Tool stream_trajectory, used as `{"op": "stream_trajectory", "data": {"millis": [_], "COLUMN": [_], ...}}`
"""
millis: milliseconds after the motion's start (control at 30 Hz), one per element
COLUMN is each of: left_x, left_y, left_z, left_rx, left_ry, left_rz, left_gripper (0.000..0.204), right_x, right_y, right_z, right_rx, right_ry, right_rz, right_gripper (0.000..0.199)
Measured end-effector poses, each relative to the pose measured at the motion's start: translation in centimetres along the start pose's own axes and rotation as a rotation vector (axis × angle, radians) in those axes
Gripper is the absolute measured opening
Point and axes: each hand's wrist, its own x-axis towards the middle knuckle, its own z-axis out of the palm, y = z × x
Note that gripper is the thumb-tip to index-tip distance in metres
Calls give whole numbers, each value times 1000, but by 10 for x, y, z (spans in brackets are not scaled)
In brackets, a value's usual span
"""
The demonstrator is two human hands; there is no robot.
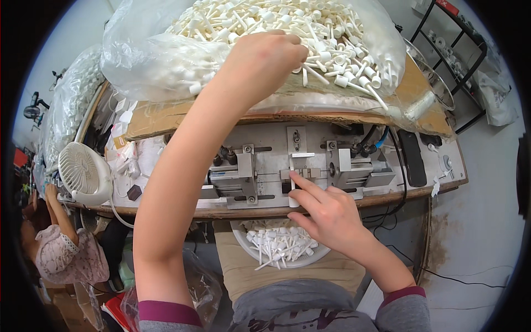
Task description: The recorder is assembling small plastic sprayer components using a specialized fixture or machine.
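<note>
My left hand [265, 58] reaches over the pile of white plastic scoops [326, 30]. Its fingers curl down among the scoops, and what they hold, if anything, is hidden. My right hand [326, 213] is at the metal fixture [307, 173] in the middle of the bench. Its fingertips rest against the handle of one white scoop [293, 198], which lies lengthwise in the fixture. An air cylinder [232, 176] is mounted left of the fixture, another cylinder [357, 170] right of it. Below the bench edge, a white basin [246, 243] on my lap holds several scoops.
A clear plastic bag [138, 61] surrounds the pile on a cardboard sheet [152, 119]. A small white fan [83, 170] stands at left, a dark phone [412, 159] at right. Black cables [399, 196] hang over the bench edge. Another person [69, 246] sits at far left.
</note>
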Motion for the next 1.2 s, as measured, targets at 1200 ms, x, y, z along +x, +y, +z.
{"op": "stream_trajectory", "data": {"millis": [1200], "left_x": [-129], "left_y": [141], "left_z": [-39], "left_rx": [-537], "left_ry": [-308], "left_rz": [-440], "left_gripper": [32], "right_x": [4], "right_y": [17], "right_z": [-35], "right_rx": [155], "right_ry": [286], "right_rz": [6], "right_gripper": [30]}}
